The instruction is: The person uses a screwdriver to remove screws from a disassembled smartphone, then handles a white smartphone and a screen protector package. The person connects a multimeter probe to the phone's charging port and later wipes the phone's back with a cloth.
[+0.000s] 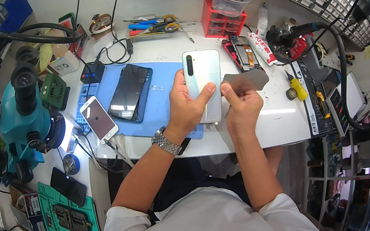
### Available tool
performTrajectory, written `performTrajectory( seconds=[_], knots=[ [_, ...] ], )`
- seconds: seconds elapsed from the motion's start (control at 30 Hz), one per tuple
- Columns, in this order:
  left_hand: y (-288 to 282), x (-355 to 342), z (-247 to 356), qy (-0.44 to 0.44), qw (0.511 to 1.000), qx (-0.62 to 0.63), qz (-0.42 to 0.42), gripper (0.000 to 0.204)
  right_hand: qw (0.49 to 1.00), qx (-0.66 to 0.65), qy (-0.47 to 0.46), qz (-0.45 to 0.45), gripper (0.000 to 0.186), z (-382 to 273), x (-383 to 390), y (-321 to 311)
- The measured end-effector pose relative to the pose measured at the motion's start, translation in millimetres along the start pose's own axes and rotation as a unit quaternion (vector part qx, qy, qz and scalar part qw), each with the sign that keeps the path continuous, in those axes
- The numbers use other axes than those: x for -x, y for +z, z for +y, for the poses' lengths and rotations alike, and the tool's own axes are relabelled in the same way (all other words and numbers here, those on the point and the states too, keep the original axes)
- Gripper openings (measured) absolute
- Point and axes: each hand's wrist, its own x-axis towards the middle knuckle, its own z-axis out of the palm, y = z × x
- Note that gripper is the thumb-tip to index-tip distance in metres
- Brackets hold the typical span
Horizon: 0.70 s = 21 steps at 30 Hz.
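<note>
A pale, glossy smartphone (202, 66) is held upright with its back and dark camera strip facing me. My left hand (186, 103) is closed around its left side, the thumb lying across the back. Pinched between the thumb and fingers of my right hand (243, 108) is a thin, flexible grey sheet (253, 79). Its left end meets the phone's right edge; whether it goes into the seam I cannot tell. To the left, a dark phone (125, 92) rests on a blue mat (159, 101). Beside that lies a white phone (99, 119) with a cable at its lower end.
A teal microscope (24, 107) stands at the left. Tweezers and scissors (158, 25) lie at the back, near a red drawer box (222, 16). An opened phone (244, 54) and a yellow bottle (298, 88) are at the right. A black cable arm (345, 85) curves down there.
</note>
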Motion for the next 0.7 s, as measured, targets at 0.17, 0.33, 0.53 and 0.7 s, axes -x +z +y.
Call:
performTrajectory(
  seconds=[0.17, 0.33, 0.53, 0.7],
  knots=[
    [-5, -3, 8, -0.03, 0.999, 0.026, 0.007, 0.041, 0.998, 0.027, 0.022, -0.043, 0.018, -15, -13, 7],
    [-9, -11, 4, -0.032, 0.99, 0.131, 0.051, 0.039, 0.998, 0.022, 0.021, -0.049, 0.016, -28, -8, 13],
    [-11, -9, 5, -0.012, 0.988, 0.141, 0.063, 0.04, 0.993, 0.082, -0.015, -0.08, 0.015, -25, 0, 9],
    [-10, -7, 4, 0.001, 0.991, 0.124, 0.054, 0.039, 0.991, 0.103, -0.016, -0.083, 0.013, -25, 2, 6]
  ],
)
